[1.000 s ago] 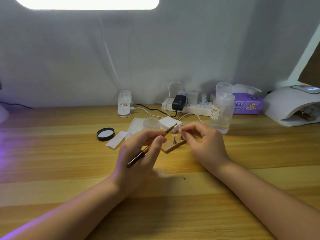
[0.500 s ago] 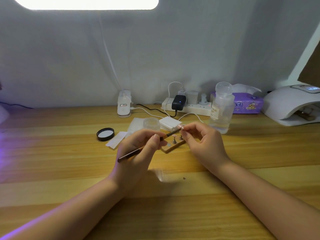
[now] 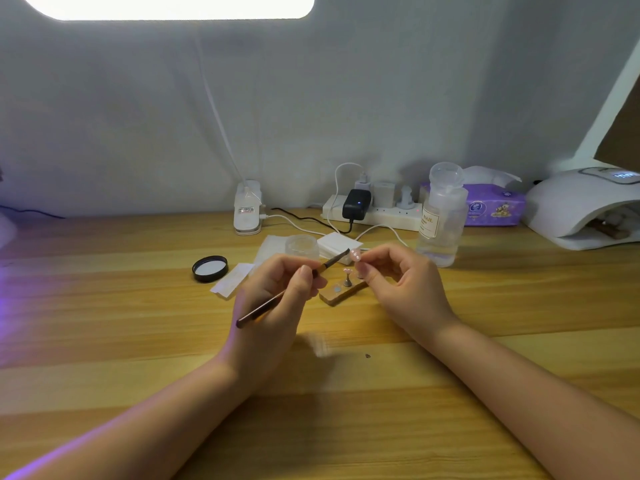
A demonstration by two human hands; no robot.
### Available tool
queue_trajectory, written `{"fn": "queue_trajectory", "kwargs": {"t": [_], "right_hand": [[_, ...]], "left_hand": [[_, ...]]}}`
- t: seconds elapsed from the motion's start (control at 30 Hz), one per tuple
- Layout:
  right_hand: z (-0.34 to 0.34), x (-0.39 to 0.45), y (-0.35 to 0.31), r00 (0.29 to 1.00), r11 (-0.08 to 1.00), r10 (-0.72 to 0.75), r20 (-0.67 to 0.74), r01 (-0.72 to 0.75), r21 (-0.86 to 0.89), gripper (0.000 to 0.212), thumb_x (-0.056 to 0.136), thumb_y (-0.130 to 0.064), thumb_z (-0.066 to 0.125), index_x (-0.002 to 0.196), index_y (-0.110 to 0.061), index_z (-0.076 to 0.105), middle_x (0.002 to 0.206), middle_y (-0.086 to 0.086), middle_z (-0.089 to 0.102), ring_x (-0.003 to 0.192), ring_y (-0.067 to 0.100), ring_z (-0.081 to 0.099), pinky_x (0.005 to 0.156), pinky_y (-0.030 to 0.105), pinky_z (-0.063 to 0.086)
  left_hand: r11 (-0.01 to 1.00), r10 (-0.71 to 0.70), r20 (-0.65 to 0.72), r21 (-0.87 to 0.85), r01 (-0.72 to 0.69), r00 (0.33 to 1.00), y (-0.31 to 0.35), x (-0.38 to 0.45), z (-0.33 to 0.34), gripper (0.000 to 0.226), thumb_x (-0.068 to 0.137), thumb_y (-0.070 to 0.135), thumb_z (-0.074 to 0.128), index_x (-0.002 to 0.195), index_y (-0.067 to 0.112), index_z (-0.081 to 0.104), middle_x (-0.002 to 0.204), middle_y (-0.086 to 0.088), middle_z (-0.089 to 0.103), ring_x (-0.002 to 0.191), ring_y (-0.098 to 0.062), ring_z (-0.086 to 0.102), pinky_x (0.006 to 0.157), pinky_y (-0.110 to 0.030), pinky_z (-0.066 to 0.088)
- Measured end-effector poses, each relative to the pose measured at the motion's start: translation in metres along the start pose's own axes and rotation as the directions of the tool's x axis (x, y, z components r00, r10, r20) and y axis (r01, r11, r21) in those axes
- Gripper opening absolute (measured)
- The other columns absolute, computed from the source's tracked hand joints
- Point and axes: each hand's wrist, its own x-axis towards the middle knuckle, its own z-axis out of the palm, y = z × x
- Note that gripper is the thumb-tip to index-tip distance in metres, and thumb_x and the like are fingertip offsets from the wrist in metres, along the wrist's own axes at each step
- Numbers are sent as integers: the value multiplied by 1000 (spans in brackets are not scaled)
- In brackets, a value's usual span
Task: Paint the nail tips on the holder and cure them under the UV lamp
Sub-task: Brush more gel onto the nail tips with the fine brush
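At the far left of the wooden surface point(image 3: 104, 306) a violet glow spills in, and further along lie a black lid point(image 3: 210, 268) and a clear jar point(image 3: 302, 246) on white wipes. The left hand point(image 3: 277, 306) comes next, its fingers point(image 3: 304, 273) clenched in a pen grip round the brush point(image 3: 294, 289), whose long axis slopes up from lower left to upper right so that the dark bristle end points straight at the nail tip point(image 3: 355, 254). That tip is lifted above the surface, just right of the bristles and so near them that contact cannot be told either way. It is pinched by the fingers point(image 3: 367, 271) of the right hand point(image 3: 405, 289), apparently on its stand, though the stand itself is hidden. Just below, between the two hands, the wooden holder point(image 3: 341, 292) lies on the surface with one more tip standing on a peg point(image 3: 347, 277). A judgement: painting is in hand, and the coming stroke turns on the brush travelling rightward along its own axis onto the tip, with the left hand doing the moving and the right only steadying. Further right stands a clear bottle point(image 3: 443, 216), then a purple tissue pack point(image 3: 495, 207), and at the far right the white UV lamp point(image 3: 581, 202), well apart from the work.
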Motion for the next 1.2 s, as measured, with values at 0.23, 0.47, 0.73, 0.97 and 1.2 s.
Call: {"fn": "queue_trajectory", "kwargs": {"t": [0.23,0.47,0.73,0.97,1.2], "right_hand": [[0,0,1,1000,1000,-20,-13,20,10,17,85,-7,69,87,-24,68,82,-8,70,78,6,66,72,26,55],[0,1,2,1000,1000,-3,-27,3,2,14,85,-8,68,89,-21,69,83,-4,70,79,11,67,73,30,56],[1,1,1,1000,1000,-14,-16,14,7,11,86,-8,68,91,-17,69,85,-4,70,79,8,66,72,23,55],[-1,1,1,1000,1000,0,-28,0,-9,14,86,-7,67,90,-21,68,85,-5,70,80,8,66,72,21,55],[-1,2,0,1000,1000,-4,-25,3,-23,13,86,-9,68,91,-21,68,85,-7,69,80,6,66,70,17,53]], "left_hand": [[999,33,50,-20,-32,998,0,-2,0,15,92,20,56,98,15,69,85,2,74,80,-10,69,72,-18,52],[997,36,69,-64,-31,997,3,-2,0,20,89,24,55,97,12,69,85,-3,74,80,-14,71,73,-20,53],[999,27,53,38,-29,998,2,1,-1,18,91,26,60,105,19,69,94,3,74,89,-12,71,76,-22,54],[998,57,90,-6,-57,994,3,-3,0,19,91,20,58,101,9,70,90,2,73,86,-20,72,77,-28,57],[1000,30,27,-1,-30,999,2,0,-1,23,89,29,57,103,14,69,93,-4,73,89,-19,70,77,-26,54]]}}
